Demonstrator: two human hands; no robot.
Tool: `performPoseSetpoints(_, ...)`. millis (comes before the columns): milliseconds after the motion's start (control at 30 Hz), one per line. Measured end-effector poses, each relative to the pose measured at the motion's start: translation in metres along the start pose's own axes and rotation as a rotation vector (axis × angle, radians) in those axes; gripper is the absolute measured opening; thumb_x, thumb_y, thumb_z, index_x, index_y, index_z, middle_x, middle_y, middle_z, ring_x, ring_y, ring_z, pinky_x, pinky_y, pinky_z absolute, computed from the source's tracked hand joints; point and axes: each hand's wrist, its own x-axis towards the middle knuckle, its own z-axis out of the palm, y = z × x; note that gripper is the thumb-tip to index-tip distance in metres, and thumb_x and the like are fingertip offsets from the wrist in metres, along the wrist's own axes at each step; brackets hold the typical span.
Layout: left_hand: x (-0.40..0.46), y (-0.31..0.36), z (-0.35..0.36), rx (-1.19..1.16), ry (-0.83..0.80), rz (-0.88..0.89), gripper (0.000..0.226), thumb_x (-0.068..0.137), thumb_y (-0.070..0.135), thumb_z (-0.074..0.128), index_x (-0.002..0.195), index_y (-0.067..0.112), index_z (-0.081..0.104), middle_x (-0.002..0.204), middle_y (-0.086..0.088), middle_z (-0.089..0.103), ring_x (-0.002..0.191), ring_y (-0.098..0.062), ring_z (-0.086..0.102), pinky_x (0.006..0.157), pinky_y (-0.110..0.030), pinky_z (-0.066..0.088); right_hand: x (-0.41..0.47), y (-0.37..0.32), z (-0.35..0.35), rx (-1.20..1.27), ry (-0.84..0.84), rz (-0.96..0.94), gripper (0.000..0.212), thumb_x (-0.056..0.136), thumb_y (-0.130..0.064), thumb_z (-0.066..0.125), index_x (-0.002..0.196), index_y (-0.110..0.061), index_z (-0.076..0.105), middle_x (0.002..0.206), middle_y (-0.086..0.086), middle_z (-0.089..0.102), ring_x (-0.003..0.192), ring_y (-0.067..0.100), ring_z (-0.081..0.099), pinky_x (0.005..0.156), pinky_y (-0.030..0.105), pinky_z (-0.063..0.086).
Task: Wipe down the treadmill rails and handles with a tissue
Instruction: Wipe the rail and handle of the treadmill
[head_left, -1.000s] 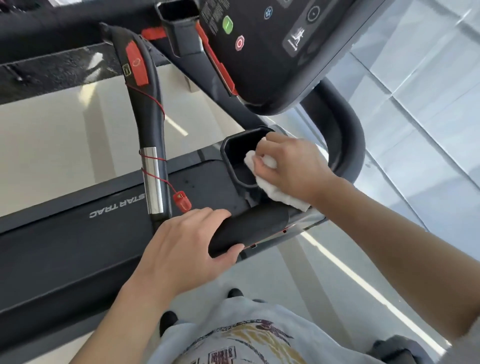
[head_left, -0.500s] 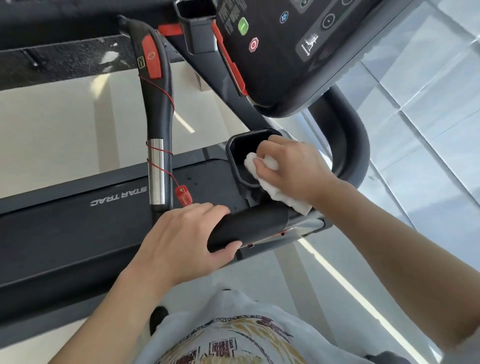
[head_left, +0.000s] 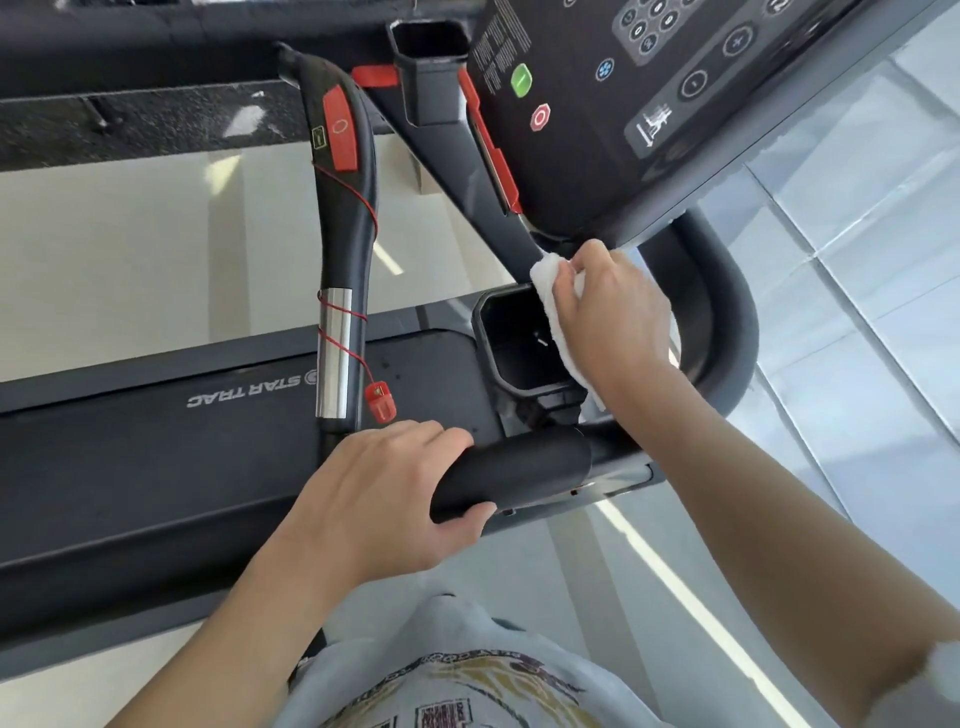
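Left hand: the left hand (head_left: 384, 499), at about 7 o'clock, is nearest. Its fingers are curled over the padded black handle (head_left: 511, 480) with the thumb underneath, clamped on it. I judge this grip is there to brace the body while the other arm reaches forward.

Handle: a short, matte black bar lying crosswise at the frame's centre, just below the cup holder (head_left: 519, 343). Its surface shows no tissue on it.

Right hand: the right hand (head_left: 613, 322), at about 2 o'clock from the handle, has its fingers bent around the tissue (head_left: 545, 283) and holds it flat against the dark frame where the console support meets the cup holder's far rim. Pressing with the whole hand probably keeps the thin sheet spread against the surface.

Tissue: white, soft and crumpled, folded into a pad. One bunched end pokes out past the fingertips at 11 o'clock of the hand; a strip trails out under the wrist. Most of it is hidden beneath the palm.

Pulse grip: the upright grip (head_left: 343, 249) with a chrome band and red cord stands at 10 o'clock, apart from both hands.

Side rail: the curved grey rail (head_left: 727, 322) loops behind the right hand, at 3 o'clock, not touched by the tissue.
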Motion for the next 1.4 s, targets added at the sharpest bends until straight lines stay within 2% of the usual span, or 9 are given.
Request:
performPoseSetpoints(133,0.0,0.002,-0.001,0.008,0.001,0.009,0.042,0.087,0.064,0.053,0.105,0.028,0.065,0.081,0.013,0.059,0.074,-0.014,0.06,0.058,-0.029,0.049,0.002,-0.024,0.008,-0.022,0.001,-0.103,0.028,0.109,-0.031,0.042,0.089,-0.013,0.048,0.084,0.007,0.056,0.072,0.039,0.062,0.06,0.042,0.044)
performPoseSetpoints(300,-0.001,0.003,-0.002,0.012,0.0,-0.004,0.044,0.088,0.067,0.051,0.108,0.03,0.066,0.083,0.014,0.062,0.075,-0.014,0.062,0.06,-0.031,0.051,-0.004,-0.055,0.012,0.133,-0.172,-0.267,0.032,0.104,-0.047,0.055,0.105,-0.016,0.064,0.094,0.002,0.066,0.081,0.028,0.063,0.066,0.038,0.051)
performPoseSetpoints(433,-0.004,0.002,-0.002,0.0,0.007,-0.015,0.046,0.088,0.068,0.05,0.108,0.031,0.066,0.083,0.014,0.062,0.077,-0.014,0.062,0.061,-0.034,0.053,-0.02,-0.034,-0.008,0.206,-0.331,-0.302,0.028,0.101,-0.051,0.058,0.101,-0.024,0.066,0.083,-0.007,0.061,0.081,0.023,0.058,0.068,0.033,0.04)
performPoseSetpoints(567,-0.005,-0.001,0.001,-0.001,0.027,-0.016,0.046,0.088,0.068,0.051,0.109,0.031,0.067,0.083,0.013,0.064,0.078,-0.015,0.064,0.06,-0.035,0.054,-0.047,-0.003,-0.022,0.12,-0.294,-0.432,0.026,0.099,-0.045,0.059,0.086,-0.023,0.064,0.075,-0.006,0.056,0.071,0.022,0.056,0.056,0.028,0.035)
performPoseSetpoints(733,-0.004,-0.001,0.003,0.004,0.033,-0.007,0.045,0.087,0.068,0.052,0.104,0.03,0.068,0.078,0.012,0.061,0.071,-0.014,0.06,0.056,-0.032,0.05,-0.025,0.036,-0.029,0.066,-0.206,-0.239,0.024,0.097,-0.046,0.062,0.089,-0.024,0.067,0.086,-0.005,0.066,0.08,0.026,0.059,0.069,0.036,0.047)
performPoseSetpoints(933,-0.002,-0.001,0.002,0.015,0.026,-0.009,0.045,0.086,0.068,0.051,0.104,0.029,0.067,0.079,0.012,0.061,0.071,-0.014,0.059,0.057,-0.031,0.049,-0.012,0.019,-0.012,0.136,-0.098,-0.101,0.03,0.101,-0.048,0.055,0.091,-0.021,0.061,0.087,-0.006,0.061,0.075,0.024,0.053,0.065,0.037,0.043)
performPoseSetpoints(1200,-0.005,0.001,0.001,0.009,0.04,-0.019,0.047,0.087,0.07,0.05,0.107,0.032,0.068,0.081,0.013,0.063,0.075,-0.015,0.061,0.064,-0.034,0.053,-0.034,0.003,-0.027,-0.049,-0.334,-0.061,0.025,0.101,-0.042,0.051,0.092,-0.024,0.066,0.066,-0.007,0.05,0.079,0.026,0.056,0.069,0.033,0.036)
performPoseSetpoints(1300,-0.006,0.001,0.002,0.014,0.047,-0.017,0.046,0.087,0.07,0.051,0.108,0.032,0.068,0.082,0.013,0.064,0.076,-0.015,0.063,0.065,-0.034,0.053,-0.061,0.007,-0.035,0.131,-0.229,0.035,0.024,0.099,-0.047,0.052,0.088,-0.029,0.063,0.071,-0.003,0.062,0.074,0.021,0.057,0.068,0.034,0.043)
performPoseSetpoints(1400,-0.007,0.0,0.002,0.022,0.048,-0.013,0.047,0.088,0.07,0.049,0.11,0.033,0.068,0.085,0.013,0.066,0.079,-0.015,0.064,0.066,-0.033,0.053,-0.086,0.009,-0.044,0.105,-0.14,-0.055,0.023,0.099,-0.044,0.057,0.086,-0.026,0.062,0.074,-0.005,0.058,0.072,0.022,0.05,0.063,0.033,0.038)
